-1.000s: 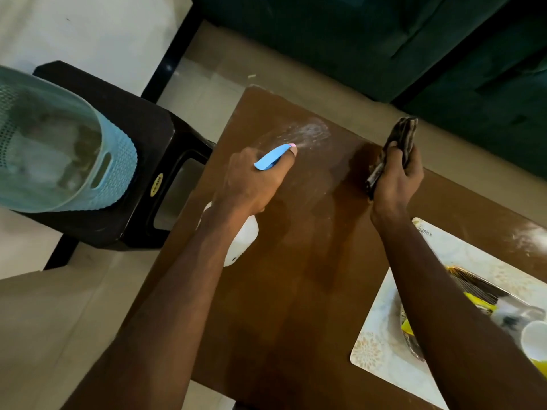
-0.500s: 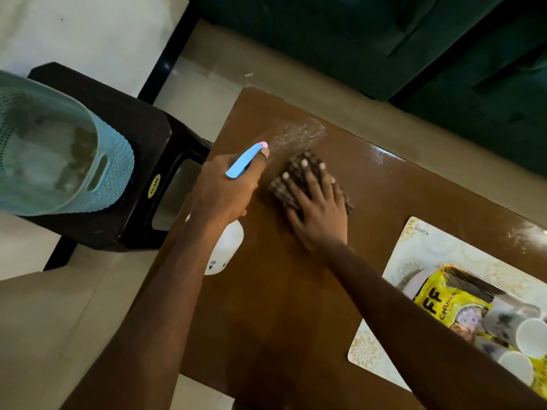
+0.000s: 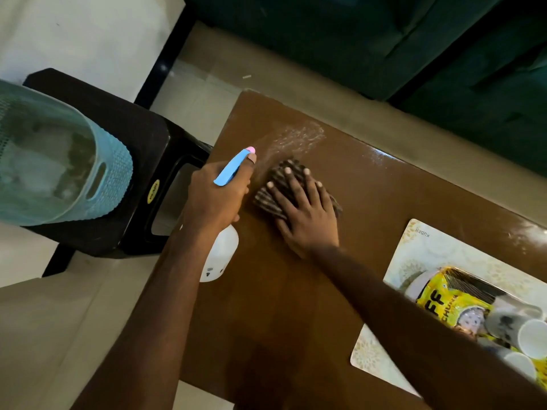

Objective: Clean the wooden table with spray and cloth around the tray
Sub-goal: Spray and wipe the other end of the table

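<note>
My left hand (image 3: 216, 196) grips a white spray bottle (image 3: 220, 255) with a blue trigger head and pink nozzle, held over the left edge of the wooden table (image 3: 281, 306). My right hand (image 3: 305, 211) presses flat, fingers spread, on a dark striped cloth (image 3: 268, 199) lying on the table just right of the nozzle. A whitish wet patch of spray (image 3: 296, 137) lies on the wood just beyond the cloth. The pale patterned tray (image 3: 414, 250) sits at the right, partly hidden by my right forearm.
On the tray are a yellow snack packet (image 3: 444, 303) and white cups (image 3: 532, 335). A black stool (image 3: 133, 173) left of the table carries a light blue perforated basket (image 3: 59, 161). A dark green sofa (image 3: 384, 39) runs behind the table.
My right hand came down from holding the bunched cloth in the air and now presses it flat on the table. The spray bottle shifted slightly left and nearer.
</note>
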